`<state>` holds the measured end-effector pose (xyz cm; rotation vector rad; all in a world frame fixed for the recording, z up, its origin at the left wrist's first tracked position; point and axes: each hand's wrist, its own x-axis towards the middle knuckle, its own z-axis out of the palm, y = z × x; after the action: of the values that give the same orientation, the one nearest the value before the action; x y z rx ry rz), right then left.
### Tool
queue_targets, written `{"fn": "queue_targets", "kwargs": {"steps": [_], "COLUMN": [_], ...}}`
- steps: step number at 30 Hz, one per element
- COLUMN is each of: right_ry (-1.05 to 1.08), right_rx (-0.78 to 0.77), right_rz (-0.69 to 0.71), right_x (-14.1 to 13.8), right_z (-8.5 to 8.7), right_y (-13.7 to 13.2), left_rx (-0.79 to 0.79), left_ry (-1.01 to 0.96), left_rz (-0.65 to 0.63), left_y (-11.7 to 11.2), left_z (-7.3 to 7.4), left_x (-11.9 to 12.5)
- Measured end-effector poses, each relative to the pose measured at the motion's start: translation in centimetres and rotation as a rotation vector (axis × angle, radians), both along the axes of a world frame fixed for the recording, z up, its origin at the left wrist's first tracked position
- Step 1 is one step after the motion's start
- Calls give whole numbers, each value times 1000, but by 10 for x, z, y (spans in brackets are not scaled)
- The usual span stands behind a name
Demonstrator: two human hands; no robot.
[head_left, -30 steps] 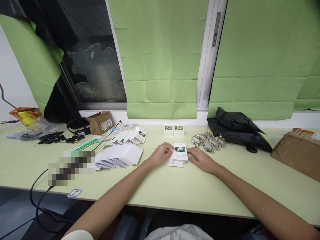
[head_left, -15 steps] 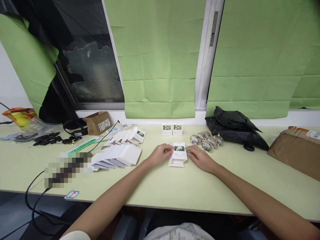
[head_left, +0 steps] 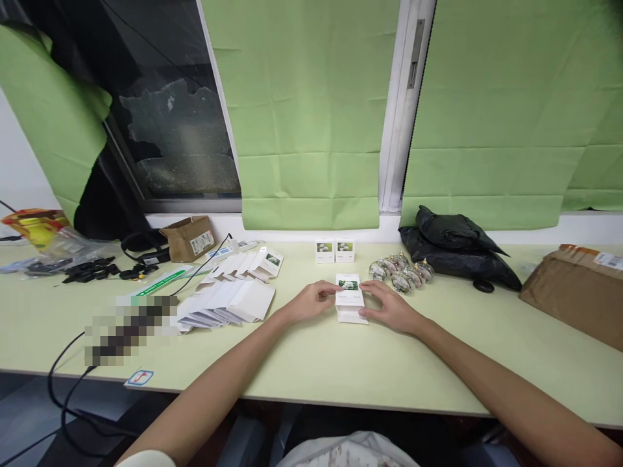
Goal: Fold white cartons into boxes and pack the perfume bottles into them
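Note:
A small white cardboard box (head_left: 349, 299) with a flower picture lies on the table in front of me, its near end appearing open with a flap showing. My left hand (head_left: 311, 302) has its curled fingertips against the box's left edge. On the other side, my right hand (head_left: 392, 307) grips the right edge, index finger near the picture and thumb lower down by the near end. The box is held between both hands. Beyond it, two finished-looking white boxes (head_left: 335, 251) stand side by side. Several clear round ornaments with gold tops (head_left: 402, 273) lie behind my right hand.
Flattened white cartons (head_left: 228, 303) lie in overlapping rows to the left. Black plastic bags (head_left: 455, 256) and a large brown carton (head_left: 577, 288) are on the right. A small brown box (head_left: 189, 239), a pixelated dark object (head_left: 131, 331) and cables lie on the left.
My right thumb has come onto the lower right of the box and the fingers onto its edge. The box has turned slightly, and its near end now looks straighter and squarer.

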<state>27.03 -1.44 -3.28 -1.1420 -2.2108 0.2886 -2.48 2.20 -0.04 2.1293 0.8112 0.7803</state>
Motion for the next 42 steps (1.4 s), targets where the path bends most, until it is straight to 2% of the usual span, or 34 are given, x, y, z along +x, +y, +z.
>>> {"fn": "queue_targets", "kwargs": {"steps": [5, 14, 19, 24, 29, 33, 42], "right_ry": [-6, -34, -75, -26, 18, 25, 64], "right_rx": [2, 48, 90, 68, -12, -30, -14], "right_rz": [-14, -34, -86, -25, 12, 19, 56], "right_x": [-3, -10, -10, -9, -8, -8, -10], "right_z": [2, 4, 1, 6, 13, 12, 9], "right_y": [-2, -6, -4, -8, -13, -12, -12], "left_rx": [98, 200, 255, 230, 142, 91, 184], "left_ry": [73, 114, 136, 117, 89, 83, 107], "left_rz": [-43, 38, 19, -9, -80, -103, -79], "left_y": [0, -2, -2, -1, -5, -8, -7], "left_z": [0, -12, -12, -10, 0, 6, -1], "left_x": [-4, 8, 12, 11, 5, 2, 6]}}
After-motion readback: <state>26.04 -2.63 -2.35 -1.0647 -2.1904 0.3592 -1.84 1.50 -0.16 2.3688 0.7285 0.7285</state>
